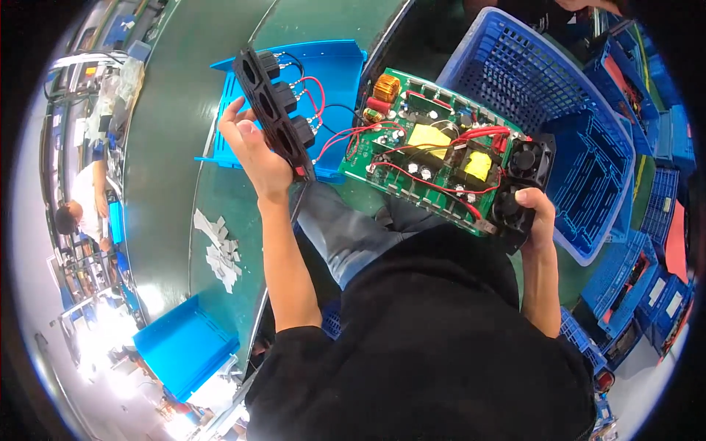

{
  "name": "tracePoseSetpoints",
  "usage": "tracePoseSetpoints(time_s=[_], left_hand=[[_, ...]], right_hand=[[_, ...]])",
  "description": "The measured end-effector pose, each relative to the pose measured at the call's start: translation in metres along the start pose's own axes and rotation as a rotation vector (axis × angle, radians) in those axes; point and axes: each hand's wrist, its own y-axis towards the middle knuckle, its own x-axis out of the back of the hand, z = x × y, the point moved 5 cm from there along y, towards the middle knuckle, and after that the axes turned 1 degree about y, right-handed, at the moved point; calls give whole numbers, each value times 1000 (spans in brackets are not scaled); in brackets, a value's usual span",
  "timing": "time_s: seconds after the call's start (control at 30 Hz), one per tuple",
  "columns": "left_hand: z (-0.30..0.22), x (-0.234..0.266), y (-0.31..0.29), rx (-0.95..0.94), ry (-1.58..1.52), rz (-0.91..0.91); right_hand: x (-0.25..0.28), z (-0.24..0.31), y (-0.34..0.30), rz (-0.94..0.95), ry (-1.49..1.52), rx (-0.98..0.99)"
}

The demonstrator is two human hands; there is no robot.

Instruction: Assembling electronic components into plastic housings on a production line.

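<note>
My left hand (257,154) is closed around a black end panel (268,110) with sockets on its right face, held tilted on edge. Red and black wires run from those sockets to a green circuit board (434,151), which carries a copper coil, yellow-wrapped transformers and metal heat sinks. At the board's right end, two small black fans (523,160) sit in a black end plate. My right hand (539,213) grips that plate by the lower fan, thumb on top. Behind the left panel, a bright blue metal casing (334,62) lies on the bench.
A large blue plastic basket (507,37) stands at the right, with more blue bins (618,283) beyond. On the green bench (220,176) lie grey-white strips (218,250) and another blue casing (184,345). Another person (84,206) is at the far left.
</note>
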Motion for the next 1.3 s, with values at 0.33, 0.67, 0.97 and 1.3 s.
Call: tracePoseSetpoints(time_s=[0.33, 0.67, 0.97, 1.3], left_hand=[[5, 17, -8, -51, 4, -77], [-1, 20, -5, -45, 5, -119], [-1, 18, -4, 20, -35, -79], [19, 67, 14, 551, -4, 104]], right_hand=[[-2, 6, 4, 83, -153, 71], [-4, 15, 17, 130, -226, 40], [-26, 31, 14, 121, -211, 83], [-46, 12, 17, 248, -152, 50]])
